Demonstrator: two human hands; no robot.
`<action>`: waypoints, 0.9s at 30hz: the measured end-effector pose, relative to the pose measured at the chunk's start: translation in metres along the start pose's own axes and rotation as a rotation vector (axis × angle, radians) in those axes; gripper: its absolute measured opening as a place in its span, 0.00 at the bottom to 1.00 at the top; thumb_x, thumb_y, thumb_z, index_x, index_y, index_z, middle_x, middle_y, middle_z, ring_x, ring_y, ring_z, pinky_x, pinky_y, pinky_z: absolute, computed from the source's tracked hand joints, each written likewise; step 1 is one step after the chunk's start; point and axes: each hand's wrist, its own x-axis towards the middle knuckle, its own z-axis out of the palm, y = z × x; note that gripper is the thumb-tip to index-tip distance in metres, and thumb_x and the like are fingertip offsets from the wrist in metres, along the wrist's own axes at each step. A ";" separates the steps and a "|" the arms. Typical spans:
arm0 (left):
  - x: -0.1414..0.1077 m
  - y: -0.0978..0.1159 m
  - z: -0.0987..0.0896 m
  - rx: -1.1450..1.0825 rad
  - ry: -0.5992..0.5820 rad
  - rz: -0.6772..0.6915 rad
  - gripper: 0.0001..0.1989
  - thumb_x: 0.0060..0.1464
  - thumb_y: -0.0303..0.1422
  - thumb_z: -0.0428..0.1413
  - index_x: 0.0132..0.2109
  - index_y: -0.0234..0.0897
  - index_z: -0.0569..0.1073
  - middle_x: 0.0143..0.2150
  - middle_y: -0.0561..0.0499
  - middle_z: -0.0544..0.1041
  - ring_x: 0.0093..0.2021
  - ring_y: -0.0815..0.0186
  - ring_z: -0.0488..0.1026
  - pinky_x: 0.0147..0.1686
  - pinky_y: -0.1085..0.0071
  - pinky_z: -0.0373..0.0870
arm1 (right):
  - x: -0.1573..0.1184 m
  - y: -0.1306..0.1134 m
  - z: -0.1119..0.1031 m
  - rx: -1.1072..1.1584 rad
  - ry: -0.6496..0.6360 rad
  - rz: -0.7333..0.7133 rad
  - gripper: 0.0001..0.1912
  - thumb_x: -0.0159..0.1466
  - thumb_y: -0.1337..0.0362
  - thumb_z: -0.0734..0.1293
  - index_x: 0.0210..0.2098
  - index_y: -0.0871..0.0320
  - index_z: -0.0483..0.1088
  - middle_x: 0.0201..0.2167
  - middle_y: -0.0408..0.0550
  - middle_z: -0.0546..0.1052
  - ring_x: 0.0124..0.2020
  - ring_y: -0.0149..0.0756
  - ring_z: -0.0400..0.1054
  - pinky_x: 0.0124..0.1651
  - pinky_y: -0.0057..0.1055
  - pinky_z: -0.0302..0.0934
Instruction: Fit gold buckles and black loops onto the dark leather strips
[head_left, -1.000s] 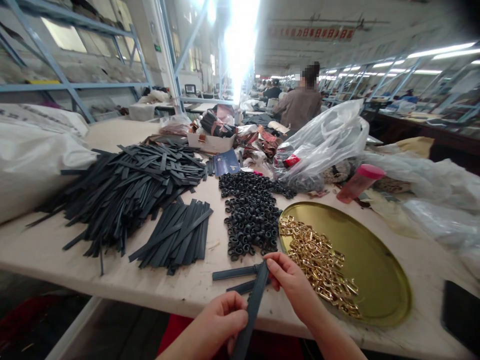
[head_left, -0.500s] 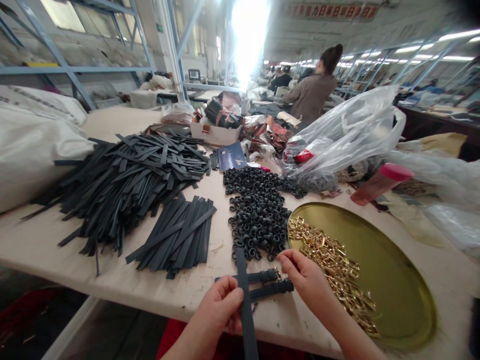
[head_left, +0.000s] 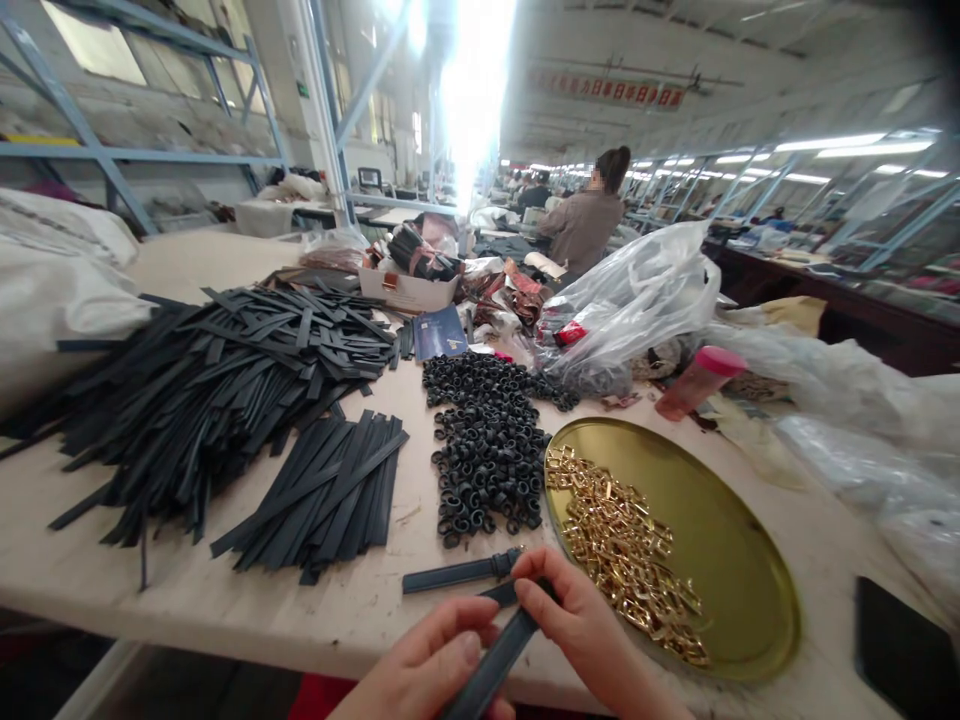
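A dark strap (head_left: 498, 655) slants up between my hands above the table's front edge. My left hand (head_left: 431, 655) is closed around its lower part, with the thumb on top. At the strap's upper end, my right hand (head_left: 566, 615) pinches the tip, and its fingers hide what else may be there. Just beyond lies a strap with a loop and a gold buckle end (head_left: 459, 573), partly covered by my right fingers. Another strap (head_left: 501, 593) shows only in part beneath my hands. Small black loops (head_left: 491, 450) are heaped farther back.
Gold buckles (head_left: 622, 550) lie in an oval gold tray (head_left: 739, 560) at right. A small strap stack (head_left: 330, 490) and a large strap pile (head_left: 225, 390) are on the left. Behind stand a plastic bag (head_left: 637, 290), a pink-lidded bottle (head_left: 697, 382) and a box (head_left: 409, 290). A dark flat object (head_left: 900, 650) lies far right.
My right hand has moved from beside the tray down-left onto the strap's upper end. The strap has tilted to the right. The view has turned slightly right.
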 end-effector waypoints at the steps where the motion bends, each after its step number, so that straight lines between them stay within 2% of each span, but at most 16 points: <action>1: 0.006 -0.003 0.001 0.003 -0.018 -0.016 0.23 0.45 0.44 0.55 0.46 0.35 0.67 0.30 0.49 0.75 0.24 0.72 0.68 0.24 0.78 0.58 | 0.004 -0.001 -0.002 -0.090 0.000 -0.039 0.12 0.59 0.54 0.61 0.33 0.57 0.64 0.21 0.38 0.64 0.23 0.28 0.57 0.25 0.24 0.52; 4: 0.018 -0.006 0.006 0.022 0.031 -0.014 0.19 0.46 0.41 0.54 0.42 0.32 0.66 0.23 0.54 0.72 0.16 0.77 0.62 0.17 0.81 0.52 | 0.024 -0.005 -0.015 -0.477 0.127 -0.144 0.10 0.61 0.57 0.58 0.33 0.57 0.65 0.24 0.42 0.67 0.26 0.32 0.61 0.29 0.28 0.54; 6: 0.020 -0.003 0.010 0.007 0.126 0.020 0.16 0.47 0.38 0.51 0.42 0.33 0.65 0.23 0.55 0.71 0.15 0.77 0.62 0.15 0.81 0.53 | 0.043 -0.005 -0.026 -0.769 0.282 -0.181 0.07 0.60 0.61 0.59 0.30 0.57 0.66 0.28 0.45 0.68 0.29 0.35 0.62 0.34 0.31 0.54; 7: 0.020 -0.001 0.011 0.004 0.166 0.044 0.15 0.48 0.37 0.50 0.42 0.34 0.64 0.24 0.55 0.71 0.15 0.77 0.63 0.15 0.81 0.54 | 0.052 -0.003 -0.031 -0.822 0.312 -0.182 0.06 0.58 0.62 0.61 0.28 0.57 0.66 0.28 0.46 0.68 0.30 0.36 0.62 0.34 0.32 0.53; 9: 0.019 0.002 0.013 0.004 0.198 0.056 0.13 0.48 0.35 0.49 0.41 0.33 0.64 0.26 0.53 0.72 0.16 0.77 0.64 0.14 0.81 0.56 | 0.067 0.003 -0.038 -0.854 0.325 -0.174 0.03 0.55 0.66 0.63 0.25 0.56 0.65 0.26 0.46 0.67 0.29 0.37 0.62 0.34 0.32 0.52; 12: 0.018 0.004 0.013 -0.004 0.178 0.031 0.14 0.46 0.34 0.49 0.41 0.32 0.64 0.26 0.53 0.72 0.15 0.76 0.65 0.12 0.81 0.56 | 0.078 0.010 -0.042 -0.811 0.313 -0.168 0.05 0.53 0.69 0.64 0.22 0.56 0.64 0.23 0.44 0.66 0.28 0.37 0.61 0.33 0.32 0.52; 14: 0.019 0.003 0.012 -0.017 0.166 0.038 0.15 0.46 0.34 0.49 0.42 0.33 0.64 0.26 0.53 0.72 0.16 0.75 0.66 0.12 0.81 0.57 | 0.077 0.010 -0.043 -0.758 0.320 -0.169 0.04 0.53 0.68 0.63 0.22 0.56 0.64 0.24 0.44 0.67 0.29 0.37 0.61 0.35 0.33 0.53; 16: 0.020 0.000 0.012 -0.019 0.169 0.047 0.16 0.45 0.34 0.50 0.42 0.33 0.64 0.26 0.52 0.72 0.17 0.74 0.67 0.13 0.81 0.58 | 0.069 0.006 -0.042 -0.699 0.337 -0.171 0.03 0.56 0.65 0.61 0.27 0.57 0.65 0.26 0.46 0.68 0.30 0.37 0.63 0.36 0.33 0.55; 18: 0.022 -0.004 0.012 0.001 0.175 0.045 0.17 0.45 0.37 0.50 0.42 0.34 0.63 0.25 0.53 0.72 0.16 0.74 0.67 0.12 0.81 0.57 | 0.054 -0.001 -0.037 -0.538 0.297 -0.147 0.09 0.59 0.61 0.60 0.36 0.58 0.65 0.28 0.46 0.71 0.30 0.35 0.65 0.35 0.32 0.58; 20: 0.025 -0.009 0.013 0.050 0.188 0.083 0.18 0.46 0.41 0.49 0.41 0.34 0.62 0.22 0.55 0.70 0.15 0.74 0.65 0.12 0.81 0.56 | 0.035 -0.008 -0.026 -0.159 0.167 -0.062 0.15 0.60 0.58 0.59 0.43 0.59 0.64 0.30 0.46 0.72 0.30 0.33 0.66 0.36 0.31 0.61; 21: 0.027 -0.011 0.013 0.088 0.196 0.117 0.18 0.47 0.44 0.48 0.40 0.35 0.62 0.20 0.57 0.69 0.14 0.75 0.64 0.12 0.82 0.55 | 0.025 -0.011 -0.019 0.103 0.082 0.008 0.16 0.59 0.57 0.61 0.44 0.58 0.65 0.31 0.46 0.73 0.30 0.32 0.67 0.38 0.32 0.61; 23: 0.029 -0.015 0.012 0.188 0.228 0.194 0.18 0.49 0.47 0.46 0.37 0.35 0.62 0.17 0.59 0.66 0.12 0.76 0.60 0.12 0.82 0.53 | 0.008 -0.014 -0.005 0.497 0.006 0.095 0.16 0.55 0.58 0.66 0.41 0.59 0.68 0.33 0.47 0.75 0.33 0.32 0.68 0.41 0.33 0.61; 25: 0.028 -0.017 0.012 0.304 0.280 0.255 0.17 0.50 0.46 0.45 0.34 0.35 0.62 0.15 0.61 0.63 0.11 0.77 0.56 0.12 0.82 0.51 | -0.003 -0.014 0.006 0.696 0.023 0.122 0.15 0.52 0.59 0.70 0.37 0.60 0.70 0.33 0.47 0.76 0.32 0.30 0.68 0.40 0.31 0.62; 27: 0.024 -0.018 0.013 0.414 0.347 0.287 0.16 0.51 0.45 0.45 0.32 0.35 0.63 0.14 0.61 0.61 0.11 0.77 0.54 0.12 0.81 0.50 | -0.009 -0.013 0.013 0.776 0.069 0.117 0.15 0.50 0.60 0.72 0.35 0.60 0.72 0.30 0.45 0.76 0.28 0.27 0.68 0.36 0.27 0.62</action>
